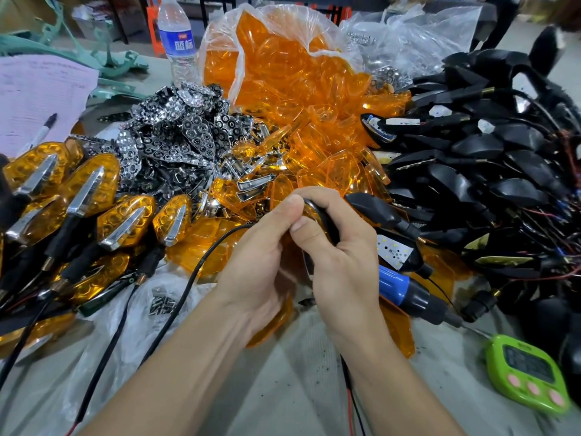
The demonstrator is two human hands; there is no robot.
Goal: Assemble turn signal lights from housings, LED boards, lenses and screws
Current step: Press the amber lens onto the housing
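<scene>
Both hands meet at the middle of the table around one black housing. My right hand curls round the housing from the right. My left hand pinches its left edge with thumb and fingers; most of the housing is hidden between them. Behind lie loose orange lenses, chrome reflector pieces, and black wired housings heaped at right. Finished amber lights lie at left. Small screws sit on plastic near my left forearm.
A blue-and-black electric screwdriver lies right of my right hand. A green timer sits at the lower right. A water bottle and a bag of lenses stand at the back. Papers with a pen lie far left.
</scene>
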